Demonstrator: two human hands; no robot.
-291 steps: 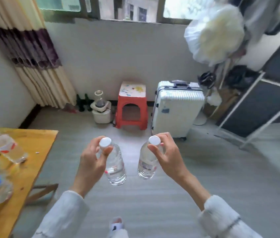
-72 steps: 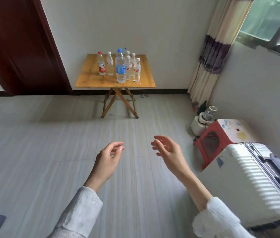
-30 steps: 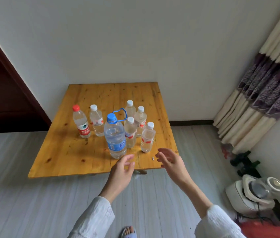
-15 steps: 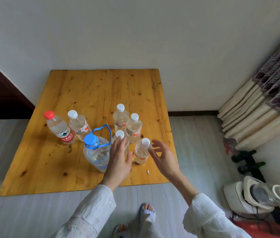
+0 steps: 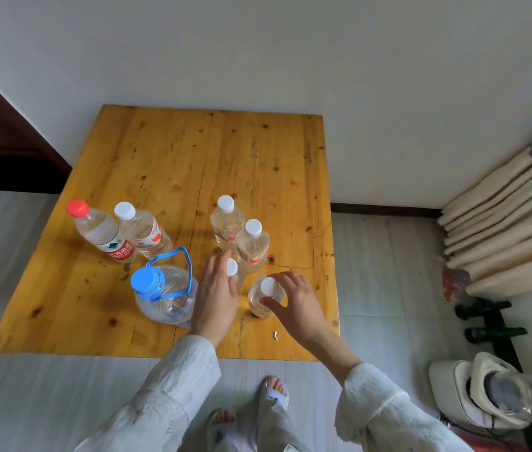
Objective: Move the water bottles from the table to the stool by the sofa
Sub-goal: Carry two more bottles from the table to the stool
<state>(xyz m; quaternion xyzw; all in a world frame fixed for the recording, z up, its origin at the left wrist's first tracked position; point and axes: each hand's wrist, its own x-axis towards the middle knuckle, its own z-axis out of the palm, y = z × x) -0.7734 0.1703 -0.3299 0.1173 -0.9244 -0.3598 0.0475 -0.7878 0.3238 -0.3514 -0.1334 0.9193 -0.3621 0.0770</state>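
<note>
Since half a second ago both hands are closing in: my right hand (image 5: 295, 306) is now wrapping the neck of the nearest small bottle (image 5: 263, 300), fingers (image 5: 286, 280) curling around its white cap with the thumb pressing the near side, while the bottle is still standing upright on the surface (image 5: 173, 164) near its front right edge. My left hand (image 5: 215, 296) is reaching onto a second small bottle (image 5: 233, 272) just to the left, fingers loosely spread against its cap and side; I cannot tell whether that grip is closing fully. Just behind these, two more white-capped bottles (image 5: 240, 233) are standing together, touching or nearly so. To the left, the large blue-capped bottle (image 5: 163, 293) with its blue carry loop is sitting beside my left wrist, and farther back left a red-capped bottle (image 5: 101, 231) and another white-capped bottle (image 5: 142, 230) are standing side by side. A small white scrap (image 5: 276, 335) is lying on the wood near the front edge. Off to the right, folded curtain fabric (image 5: 506, 230) is resting on the floor.
</note>
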